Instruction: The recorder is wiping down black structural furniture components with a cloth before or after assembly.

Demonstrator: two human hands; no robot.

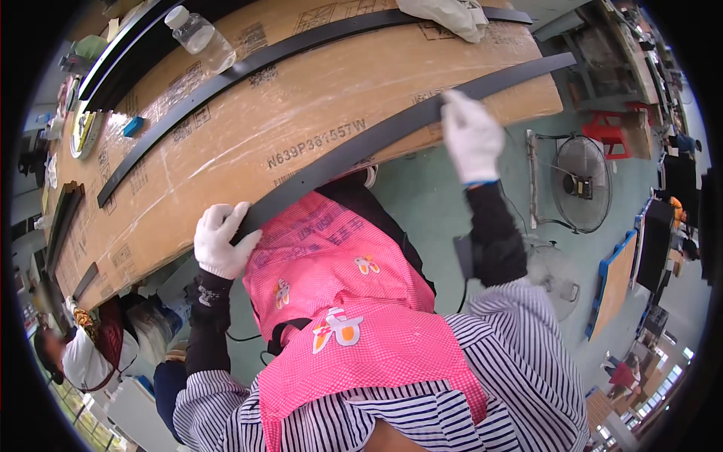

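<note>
Our left hand (pixel 224 241) clasps one end of the long dark strip (pixel 376 141), likely steadying it along the near edge of the bench (pixel 226 181). Well apart, our right hand (pixel 473 138) is farther along it; through the blur, we cannot tell whether it grips.

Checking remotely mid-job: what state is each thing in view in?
Cardboard: lying flat
Near dark strip: along the cardboard's near edge
Left hand: gloved, strip's left end between thumb and finger
Right hand: gloved, blurred, fingertips at the same strip
White bag: crumpled
Far dark strip: on the cardboard, partly covered by the bag
Bottle: capped
Large fan: spinning or not, cannot tell
</note>
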